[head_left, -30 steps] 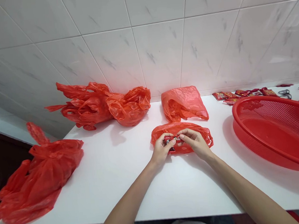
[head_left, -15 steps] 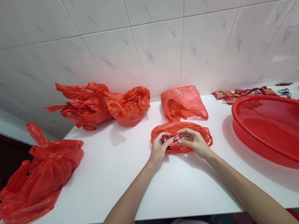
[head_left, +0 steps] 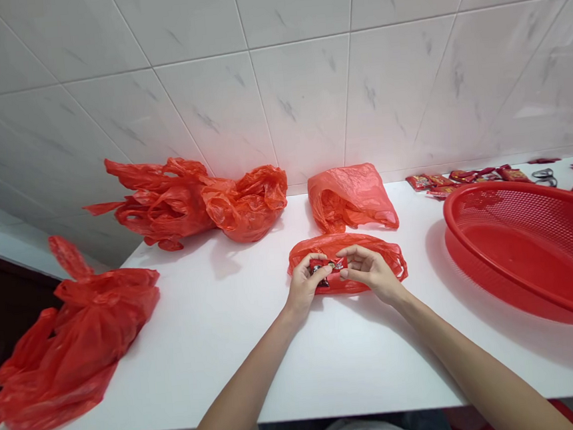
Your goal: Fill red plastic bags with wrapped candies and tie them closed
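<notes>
packets (head_left: 328, 266), small, red: pinched between thumb and fingers of left hand (head_left: 306, 283) and right hand (head_left: 369, 271), at centre, over flattened red bag (head_left: 372, 280) on white desk (head_left: 203, 356). folded bag (head_left: 359, 192): twelve o'clock of hands, just beyond. mesh basket (head_left: 526, 261): three o'clock.
</notes>
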`<move>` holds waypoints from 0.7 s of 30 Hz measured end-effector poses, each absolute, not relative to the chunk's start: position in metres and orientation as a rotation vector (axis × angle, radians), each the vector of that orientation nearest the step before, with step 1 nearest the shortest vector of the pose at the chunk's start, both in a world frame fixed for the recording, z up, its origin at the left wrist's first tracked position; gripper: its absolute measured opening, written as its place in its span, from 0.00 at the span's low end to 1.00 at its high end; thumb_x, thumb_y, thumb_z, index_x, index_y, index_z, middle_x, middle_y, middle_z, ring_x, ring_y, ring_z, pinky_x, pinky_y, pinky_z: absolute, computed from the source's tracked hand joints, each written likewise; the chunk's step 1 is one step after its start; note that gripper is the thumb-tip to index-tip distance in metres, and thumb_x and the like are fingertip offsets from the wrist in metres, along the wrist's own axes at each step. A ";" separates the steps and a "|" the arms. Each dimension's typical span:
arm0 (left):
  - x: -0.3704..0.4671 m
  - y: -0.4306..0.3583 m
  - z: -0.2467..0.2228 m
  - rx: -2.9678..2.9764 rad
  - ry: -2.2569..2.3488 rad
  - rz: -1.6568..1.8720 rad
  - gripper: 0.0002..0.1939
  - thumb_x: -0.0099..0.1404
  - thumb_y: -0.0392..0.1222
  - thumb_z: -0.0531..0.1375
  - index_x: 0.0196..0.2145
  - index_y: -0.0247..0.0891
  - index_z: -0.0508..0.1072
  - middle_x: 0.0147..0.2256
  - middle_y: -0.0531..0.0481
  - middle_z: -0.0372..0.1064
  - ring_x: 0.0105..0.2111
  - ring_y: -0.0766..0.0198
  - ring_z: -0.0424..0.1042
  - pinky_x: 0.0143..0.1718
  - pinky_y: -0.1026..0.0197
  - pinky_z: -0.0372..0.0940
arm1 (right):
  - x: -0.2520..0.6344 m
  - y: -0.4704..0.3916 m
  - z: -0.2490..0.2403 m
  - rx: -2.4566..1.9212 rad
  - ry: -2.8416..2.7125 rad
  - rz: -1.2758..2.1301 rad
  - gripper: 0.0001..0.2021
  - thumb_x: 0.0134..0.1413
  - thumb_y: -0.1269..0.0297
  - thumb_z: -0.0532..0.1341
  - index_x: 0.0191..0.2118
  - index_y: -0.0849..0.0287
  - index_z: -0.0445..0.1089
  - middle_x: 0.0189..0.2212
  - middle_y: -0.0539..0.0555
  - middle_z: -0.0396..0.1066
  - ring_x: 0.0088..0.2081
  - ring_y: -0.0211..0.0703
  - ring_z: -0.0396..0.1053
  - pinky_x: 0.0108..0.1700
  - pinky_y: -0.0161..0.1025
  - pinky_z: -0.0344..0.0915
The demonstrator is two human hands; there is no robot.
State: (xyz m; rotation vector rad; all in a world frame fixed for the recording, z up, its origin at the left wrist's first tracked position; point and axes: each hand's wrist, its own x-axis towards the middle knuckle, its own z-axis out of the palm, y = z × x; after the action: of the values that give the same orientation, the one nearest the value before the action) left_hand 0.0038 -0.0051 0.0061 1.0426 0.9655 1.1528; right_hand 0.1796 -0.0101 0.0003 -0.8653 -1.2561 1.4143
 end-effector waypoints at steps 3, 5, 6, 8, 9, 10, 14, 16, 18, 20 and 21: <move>0.004 -0.005 0.006 1.052 0.973 1.156 0.19 0.48 0.47 0.72 0.35 0.38 0.73 0.31 0.54 0.69 0.27 0.70 0.66 0.30 0.66 0.63 | 0.179 -0.010 -0.001 -0.857 -1.266 1.401 0.17 0.45 0.60 0.74 0.41 0.55 0.75 0.31 0.49 0.72 0.32 0.39 0.71 0.39 0.40 0.71; 0.004 -0.005 0.006 1.063 0.981 1.164 0.20 0.47 0.48 0.73 0.34 0.38 0.73 0.32 0.54 0.69 0.27 0.69 0.66 0.30 0.66 0.64 | 0.179 -0.010 -0.003 -0.849 -1.266 1.420 0.17 0.45 0.60 0.74 0.41 0.55 0.75 0.33 0.50 0.73 0.33 0.40 0.72 0.41 0.41 0.71; 0.004 -0.005 0.006 1.067 0.985 1.168 0.20 0.47 0.48 0.73 0.34 0.38 0.73 0.32 0.53 0.70 0.27 0.70 0.66 0.30 0.66 0.64 | 0.179 -0.009 -0.003 -0.848 -1.265 1.429 0.17 0.45 0.60 0.74 0.42 0.55 0.75 0.34 0.51 0.74 0.34 0.41 0.73 0.42 0.41 0.71; 0.003 -0.004 0.006 1.074 0.991 1.172 0.20 0.47 0.49 0.73 0.34 0.38 0.73 0.32 0.53 0.70 0.27 0.69 0.66 0.30 0.66 0.64 | 0.179 -0.009 -0.003 -0.853 -1.264 1.438 0.17 0.45 0.60 0.74 0.42 0.55 0.75 0.35 0.51 0.75 0.36 0.42 0.73 0.43 0.42 0.71; 0.003 -0.004 0.006 1.076 0.993 1.176 0.20 0.47 0.48 0.73 0.34 0.38 0.73 0.32 0.53 0.70 0.27 0.69 0.66 0.30 0.66 0.64 | 0.179 -0.009 -0.003 -0.855 -1.266 1.441 0.18 0.45 0.59 0.74 0.42 0.55 0.75 0.35 0.52 0.75 0.36 0.42 0.73 0.43 0.42 0.71; 0.003 -0.004 0.006 1.079 0.993 1.183 0.20 0.47 0.48 0.73 0.34 0.38 0.73 0.32 0.53 0.70 0.27 0.69 0.66 0.30 0.66 0.64 | 0.180 -0.009 -0.003 -0.857 -1.269 1.442 0.18 0.45 0.59 0.74 0.42 0.55 0.75 0.35 0.52 0.75 0.36 0.42 0.73 0.43 0.42 0.71; 0.003 -0.005 0.007 1.089 0.992 1.209 0.18 0.48 0.47 0.72 0.33 0.38 0.73 0.33 0.53 0.70 0.29 0.68 0.67 0.32 0.65 0.64 | 0.180 -0.009 -0.002 -0.862 -1.279 1.446 0.17 0.45 0.59 0.74 0.42 0.55 0.75 0.34 0.51 0.75 0.36 0.42 0.74 0.43 0.41 0.71; 0.004 -0.005 0.008 1.085 0.992 1.207 0.18 0.48 0.48 0.72 0.33 0.38 0.73 0.32 0.54 0.70 0.28 0.69 0.66 0.32 0.66 0.64 | 0.180 -0.009 -0.001 -0.857 -1.278 1.449 0.17 0.46 0.58 0.74 0.42 0.55 0.75 0.35 0.51 0.76 0.36 0.42 0.74 0.43 0.42 0.71; 0.004 -0.005 0.009 1.079 0.995 1.203 0.18 0.47 0.48 0.72 0.33 0.38 0.73 0.31 0.54 0.69 0.28 0.69 0.66 0.31 0.66 0.63 | 0.180 -0.010 0.000 -0.844 -1.277 1.454 0.17 0.46 0.59 0.74 0.42 0.55 0.75 0.35 0.51 0.76 0.36 0.42 0.75 0.43 0.42 0.72; 0.004 -0.005 0.009 1.081 1.003 1.205 0.19 0.47 0.48 0.72 0.33 0.38 0.73 0.30 0.54 0.69 0.27 0.69 0.66 0.30 0.66 0.63 | 0.180 -0.010 0.002 -0.832 -1.277 1.458 0.16 0.46 0.59 0.74 0.42 0.54 0.75 0.35 0.51 0.76 0.36 0.42 0.75 0.44 0.42 0.72; 0.004 -0.005 0.009 1.084 1.007 1.206 0.19 0.47 0.48 0.72 0.33 0.38 0.73 0.30 0.55 0.69 0.27 0.69 0.66 0.29 0.66 0.63 | 0.180 -0.010 0.002 -0.830 -1.278 1.460 0.16 0.46 0.59 0.74 0.42 0.54 0.75 0.35 0.51 0.76 0.35 0.42 0.75 0.44 0.42 0.72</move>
State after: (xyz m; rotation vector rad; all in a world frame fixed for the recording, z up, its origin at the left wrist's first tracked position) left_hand 0.0043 -0.0054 0.0089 1.0842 1.0068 1.2062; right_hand 0.1795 -0.0102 0.0019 -0.8305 -1.2782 1.4604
